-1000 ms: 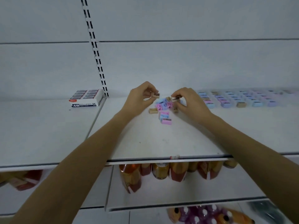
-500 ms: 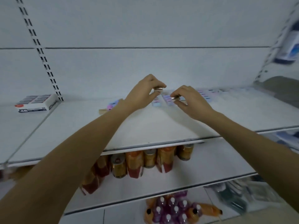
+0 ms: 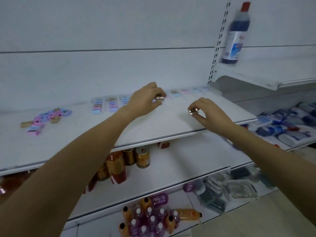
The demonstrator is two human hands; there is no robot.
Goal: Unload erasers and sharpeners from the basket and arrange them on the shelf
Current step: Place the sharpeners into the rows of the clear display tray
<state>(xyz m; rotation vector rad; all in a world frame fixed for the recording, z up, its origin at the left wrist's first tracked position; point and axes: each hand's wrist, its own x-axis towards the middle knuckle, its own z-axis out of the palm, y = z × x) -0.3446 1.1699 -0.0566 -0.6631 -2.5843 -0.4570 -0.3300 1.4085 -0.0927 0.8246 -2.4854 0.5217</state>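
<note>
A loose pile of sharpeners [image 3: 46, 118] is lying at the left end of the shelf [image 3: 153, 129], well apart from both hands. Neat pastel rows [image 3: 111, 104] are sitting along the back, and cans [image 3: 142, 157] are standing on the shelf below. The left hand [image 3: 145, 100] is pinching a metallic sharpener [image 3: 159, 98] in curled fingers [image 3: 158, 92] beside the rows. The right hand [image 3: 210, 113] is pinching a second sharpener [image 3: 193, 111] nearer the front edge.

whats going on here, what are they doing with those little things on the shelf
A person is stocking a white shelf. The left hand pinches a tan sharpener by the neat rows of pastel pieces at the back; the right hand pinches a second tan sharpener nearer the front edge. A loose pile waits at the left, unsorted.
</note>
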